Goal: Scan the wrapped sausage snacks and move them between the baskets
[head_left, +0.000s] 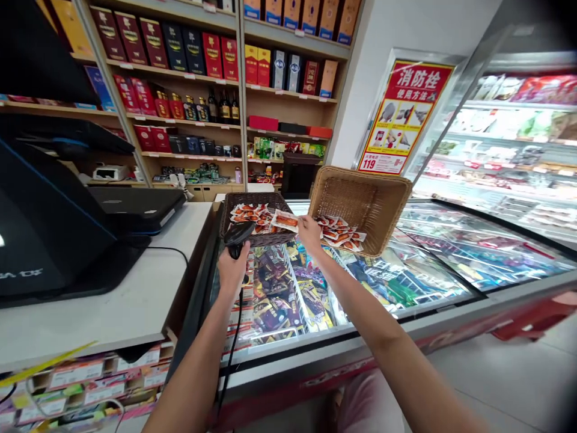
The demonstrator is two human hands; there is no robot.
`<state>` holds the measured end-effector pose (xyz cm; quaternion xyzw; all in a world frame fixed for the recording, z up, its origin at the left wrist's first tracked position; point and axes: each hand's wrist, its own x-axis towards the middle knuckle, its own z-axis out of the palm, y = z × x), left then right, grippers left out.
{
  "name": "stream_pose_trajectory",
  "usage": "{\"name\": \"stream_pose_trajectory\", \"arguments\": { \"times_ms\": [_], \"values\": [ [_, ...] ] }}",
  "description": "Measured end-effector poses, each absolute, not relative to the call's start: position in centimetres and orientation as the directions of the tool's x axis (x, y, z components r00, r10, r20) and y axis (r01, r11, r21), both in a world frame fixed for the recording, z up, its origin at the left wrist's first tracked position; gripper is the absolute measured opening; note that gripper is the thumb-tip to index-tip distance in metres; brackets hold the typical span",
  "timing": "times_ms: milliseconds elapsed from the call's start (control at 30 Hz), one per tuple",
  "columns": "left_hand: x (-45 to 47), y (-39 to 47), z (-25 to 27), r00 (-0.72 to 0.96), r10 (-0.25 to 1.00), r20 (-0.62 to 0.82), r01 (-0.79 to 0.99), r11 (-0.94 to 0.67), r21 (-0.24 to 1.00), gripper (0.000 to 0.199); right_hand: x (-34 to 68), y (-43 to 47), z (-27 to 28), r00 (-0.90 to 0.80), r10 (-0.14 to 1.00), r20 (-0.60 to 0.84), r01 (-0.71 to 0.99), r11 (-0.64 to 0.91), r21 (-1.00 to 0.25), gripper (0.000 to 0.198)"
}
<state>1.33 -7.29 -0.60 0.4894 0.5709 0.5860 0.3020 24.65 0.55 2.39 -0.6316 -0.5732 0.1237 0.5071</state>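
In the head view my left hand (232, 268) is wrapped round the handle of a black barcode scanner (240, 233), its cord hanging down past my forearm. My right hand (309, 232) pinches the end of a packaged sausage (285, 221). That packet is over the right side of a dark brown wicker basket (256, 198), just beyond the scanner's head. More wrapped sausages (250, 214) lie in this basket. To its right a tan wicker basket (367, 198) is tilted towards me, with several sausage packets (342, 233) gathered at its lower left.
Both baskets rest on a glass-topped freezer (288, 294) full of packaged goods. At left, a white counter (112, 319) carries a black checkout terminal (54, 240). Shelves of boxes and bottles (175, 78) stand behind, a lit refrigerated display (518, 138) at right.
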Motion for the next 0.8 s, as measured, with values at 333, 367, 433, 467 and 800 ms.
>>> {"name": "stream_pose_trajectory", "arguments": {
  "times_ms": [333, 367, 433, 467, 800],
  "values": [
    [4.7, -9.0, -0.6, 0.044, 0.986, 0.164, 0.325, -0.169, 0.93, 0.049, 29.1, -5.5, -3.0, 0.522, 0.776, 0.355, 0.351, 0.184, -0.918, 0.037],
    [4.7, -9.1, -0.5, 0.05, 0.986, 0.156, 0.316, -0.164, 0.935, 0.05, 28.8, -5.6, -3.0, 0.51, 0.782, 0.357, 0.344, 0.195, -0.919, 0.036],
    [4.8, -9.4, -0.3, 0.064, 0.988, 0.139, 0.304, -0.153, 0.94, 0.051, 28.4, -5.7, -2.9, 0.479, 0.802, 0.357, 0.329, 0.213, -0.92, 0.036],
    [4.9, -9.5, -0.2, 0.075, 0.988, 0.134, 0.309, -0.151, 0.939, 0.051, 28.3, -5.8, -2.8, 0.467, 0.81, 0.356, 0.325, 0.218, -0.92, 0.036],
    [5.3, -9.9, 0.6, 0.086, 0.988, 0.129, 0.316, -0.15, 0.937, 0.052, 28.4, -6.1, -2.5, 0.475, 0.811, 0.341, 0.317, 0.204, -0.926, 0.034]
  ]
}}
